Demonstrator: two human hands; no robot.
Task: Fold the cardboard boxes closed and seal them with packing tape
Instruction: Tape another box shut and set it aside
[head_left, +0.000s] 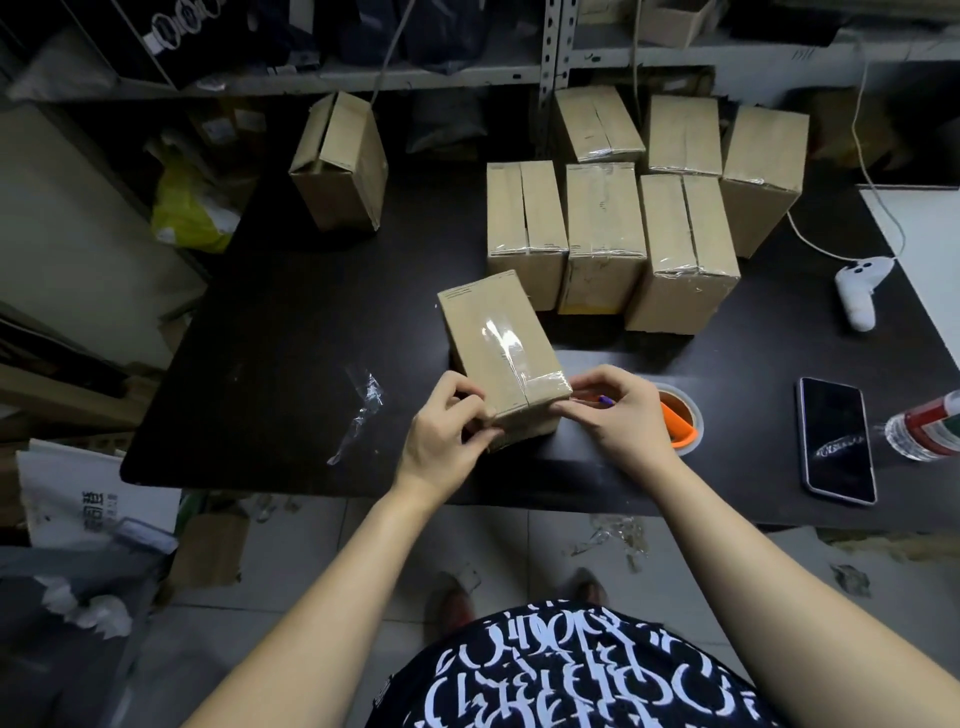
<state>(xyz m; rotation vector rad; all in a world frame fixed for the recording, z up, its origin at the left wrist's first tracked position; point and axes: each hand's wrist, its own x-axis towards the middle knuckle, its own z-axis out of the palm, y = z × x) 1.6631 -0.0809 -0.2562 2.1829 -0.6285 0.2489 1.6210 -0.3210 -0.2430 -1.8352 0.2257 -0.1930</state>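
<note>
Six taped boxes (605, 234): grouped far right on the table (291, 322), done.
Box in hand (504, 358): near edge, packing tape (498, 335) along its top seam.
Left hand (447, 421): grips its near-left corner.
Right hand (613, 410): pinches the near-right corner, perhaps smoothing the seal.
Lone box (340, 161): far left, untaped, left to do.

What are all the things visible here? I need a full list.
near box: 1, brown, table front
sealed boxes: 6, brown, back right
left box: 1, brown, back left
tape roll: 1, orange core, behind right hand
tape scrap: 1, clear, left of near box
phone: 1, black, right
bottle: 1, clear, right edge
controller: 1, white, right
table: 1, black
left hand: grips near box
right hand: pinches near box's corner
</note>
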